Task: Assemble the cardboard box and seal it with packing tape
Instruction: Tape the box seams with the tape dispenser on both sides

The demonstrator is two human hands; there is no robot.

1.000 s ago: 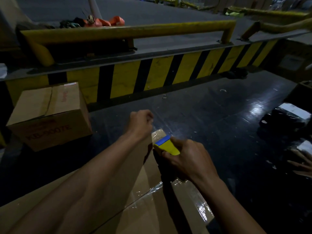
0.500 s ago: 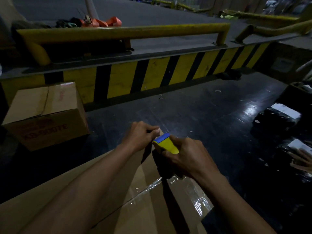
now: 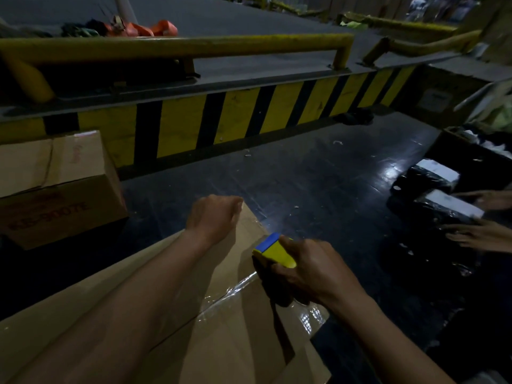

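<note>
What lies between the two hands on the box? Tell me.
In the head view, bare cardboard of the box spans the gap between the left hand and the right hand, which grips the yellow-and-blue tape dispenser. Clear tape shines nearer the camera.

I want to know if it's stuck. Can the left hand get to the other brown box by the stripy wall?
Probably yes. The left hand rests closed on the near box, and only bare floor lies between it and the other box. It would need a long reach sideways, though.
</note>
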